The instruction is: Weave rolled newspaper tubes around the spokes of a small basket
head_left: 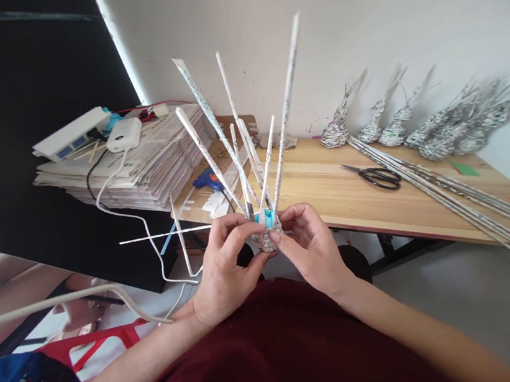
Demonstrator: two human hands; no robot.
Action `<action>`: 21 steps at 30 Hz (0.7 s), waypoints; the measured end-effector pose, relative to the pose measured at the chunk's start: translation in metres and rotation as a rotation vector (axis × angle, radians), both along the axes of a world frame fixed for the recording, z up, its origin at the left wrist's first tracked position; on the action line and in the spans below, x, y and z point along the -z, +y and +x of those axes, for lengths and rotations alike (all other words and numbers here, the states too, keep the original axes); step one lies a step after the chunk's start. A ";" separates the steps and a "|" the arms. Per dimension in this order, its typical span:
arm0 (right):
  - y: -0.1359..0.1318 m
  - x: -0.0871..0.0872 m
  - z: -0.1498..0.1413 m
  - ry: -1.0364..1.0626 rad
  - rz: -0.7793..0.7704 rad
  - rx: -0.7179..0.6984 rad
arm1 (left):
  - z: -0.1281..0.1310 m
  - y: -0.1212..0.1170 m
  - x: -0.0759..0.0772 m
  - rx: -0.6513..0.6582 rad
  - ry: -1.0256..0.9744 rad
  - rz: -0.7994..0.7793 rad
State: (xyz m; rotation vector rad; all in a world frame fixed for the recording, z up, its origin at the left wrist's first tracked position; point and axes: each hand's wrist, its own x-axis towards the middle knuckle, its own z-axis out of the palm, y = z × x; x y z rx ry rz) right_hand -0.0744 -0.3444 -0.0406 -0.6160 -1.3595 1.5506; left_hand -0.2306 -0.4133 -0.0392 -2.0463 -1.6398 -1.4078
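Between my two hands is a small woven paper basket (265,241) with something bright blue inside its opening. Several rolled paper sticks (287,96) rise from its rim and fan outward. My left hand (226,260) grips the basket's left side, thumb and fingers around it. On the right side, my right hand (309,246) pinches the rim with thumb and fingers. A thin paper strand (162,235) runs out leftward from behind my left hand. Part of the basket is hidden by my fingers.
A wooden table (325,191) carries black-handled scissors (378,177), long paper sticks (452,190) and several finished woven paper pieces (336,133). A blue glue gun (208,180) lies near stacked newspapers (149,173). White cable (140,215) hangs at left; a person's legs show there.
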 end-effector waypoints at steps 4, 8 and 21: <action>0.000 0.001 -0.001 -0.012 0.002 0.000 | 0.000 0.000 -0.001 -0.008 0.001 -0.030; 0.000 0.000 0.001 0.012 -0.003 -0.051 | 0.000 0.000 -0.003 -0.034 0.017 -0.024; -0.001 0.005 -0.007 0.043 -0.153 -0.014 | 0.002 0.001 0.001 -0.026 0.003 -0.064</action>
